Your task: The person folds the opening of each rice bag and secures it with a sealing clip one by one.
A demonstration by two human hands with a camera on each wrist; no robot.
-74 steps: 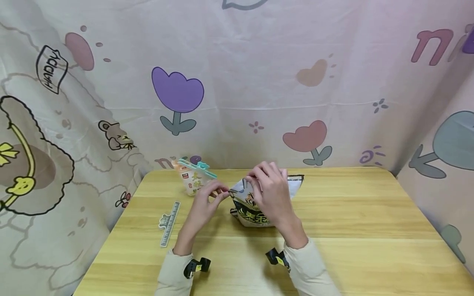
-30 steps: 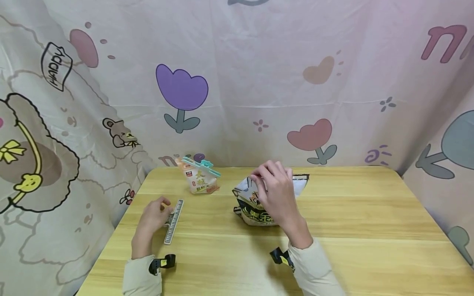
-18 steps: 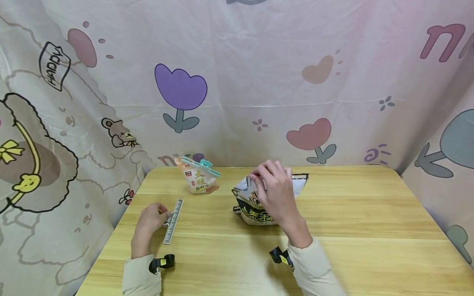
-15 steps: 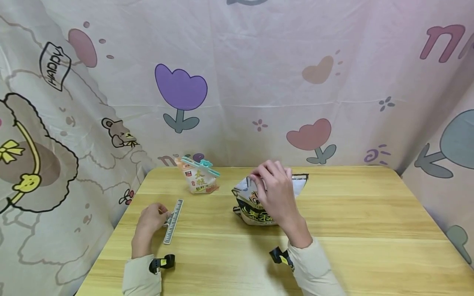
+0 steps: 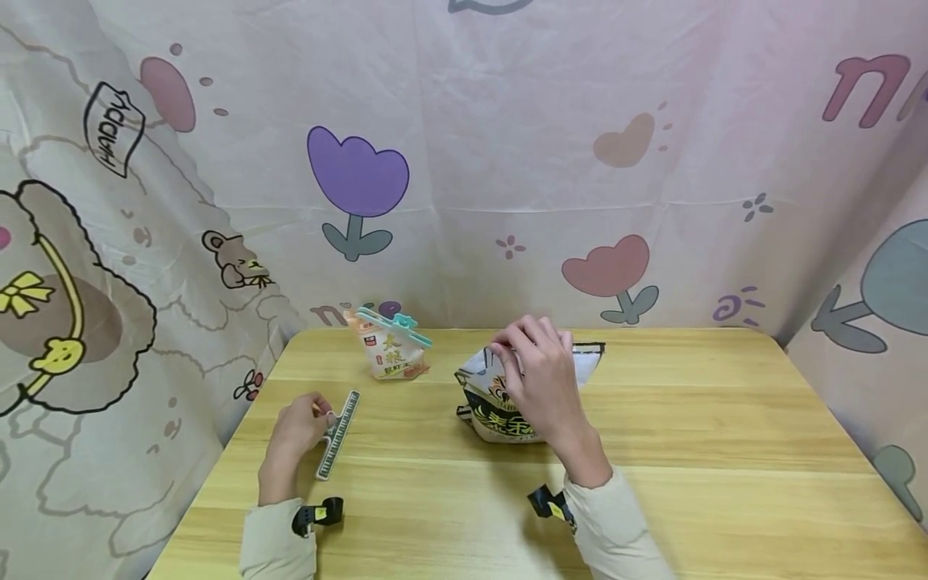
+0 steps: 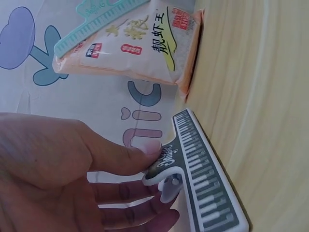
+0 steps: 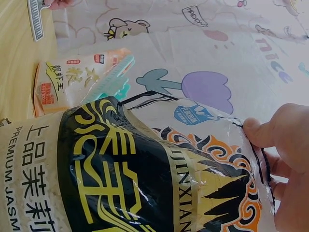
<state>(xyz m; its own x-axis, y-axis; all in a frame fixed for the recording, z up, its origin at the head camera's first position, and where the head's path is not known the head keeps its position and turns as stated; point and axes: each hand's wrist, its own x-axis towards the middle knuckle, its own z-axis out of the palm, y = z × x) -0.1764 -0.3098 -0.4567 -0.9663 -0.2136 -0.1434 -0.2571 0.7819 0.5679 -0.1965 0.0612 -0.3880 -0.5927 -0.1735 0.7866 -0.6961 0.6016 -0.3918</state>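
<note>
In the head view my left hand (image 5: 297,427) is at the left side of the table, at a bag clip (image 5: 339,439) with a piano-key pattern. Its thumb and fingers pinch the clip's handle in the left wrist view, where the long patterned bar (image 6: 207,179) is close over the wood. My right hand (image 5: 540,379) holds the top edge of a rice bag (image 5: 500,423), which stands at mid-table. Thumb on one face and fingers behind, it grips that edge in the right wrist view; the bag's black-and-gold front (image 7: 116,164) faces the camera.
A smaller white and orange rice bag (image 5: 391,358) stands at the back left of the table (image 5: 696,451). Across its top sits a teal clip (image 5: 397,325). Behind the table hangs a printed curtain (image 5: 478,145), which also runs along both sides.
My left hand has left the rice bag's corner, moved left to the piano clip and taken its handle. The clip has tilted slightly since half a second ago. My right hand keeps hold of the bag.
</note>
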